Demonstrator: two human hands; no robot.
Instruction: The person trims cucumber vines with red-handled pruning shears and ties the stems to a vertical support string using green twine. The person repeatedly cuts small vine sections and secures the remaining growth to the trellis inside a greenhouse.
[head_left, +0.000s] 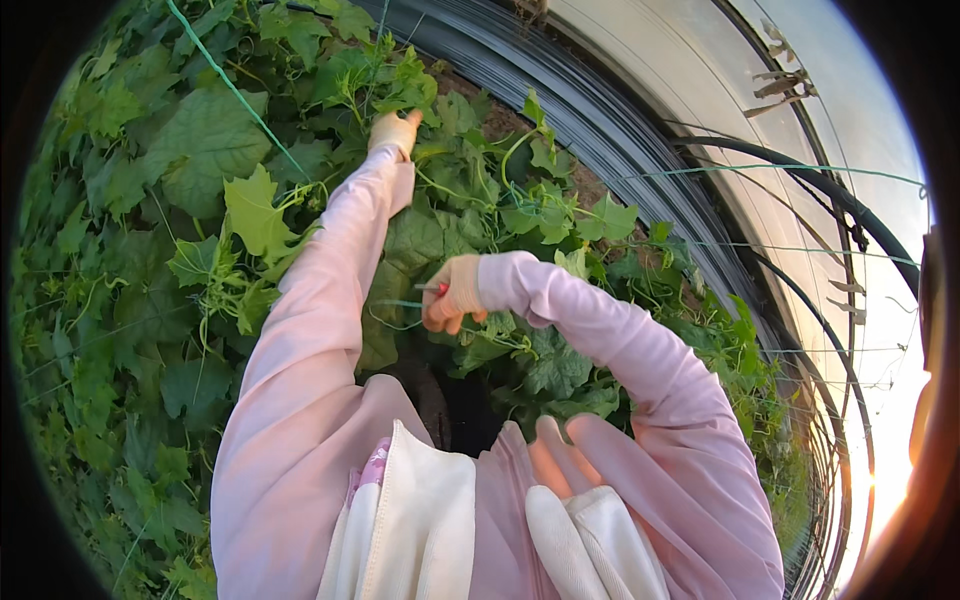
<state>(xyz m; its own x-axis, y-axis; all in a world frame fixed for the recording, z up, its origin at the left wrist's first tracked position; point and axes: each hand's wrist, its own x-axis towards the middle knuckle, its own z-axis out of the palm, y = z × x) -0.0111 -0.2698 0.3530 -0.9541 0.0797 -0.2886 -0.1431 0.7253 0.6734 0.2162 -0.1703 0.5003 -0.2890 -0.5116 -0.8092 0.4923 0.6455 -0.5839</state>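
Observation:
My left hand (395, 132) reaches far forward among the leaves of a climbing vine (409, 82). Its thumb shows beside a young shoot, while foliage and the hand itself hide the other fingers. Closer to my body, my right hand (450, 296) is bent inward and closed around a small red-handled tool (442, 288). A short metal tip of the tool sticks out to the left; its exact kind is unclear. A thin green twine (397, 304) loops out beside the right fingers. Broad vine leaves (420, 240) lie between the two hands.
Dense vine foliage (150, 300) fills the left side. A green twine (232, 90) slants down into it, and more strings (772, 169) stretch across at right. Beyond the plants run grey plastic sheeting (570, 97), bare soil (506, 120), and dark curved pipes (825, 180) beside translucent film.

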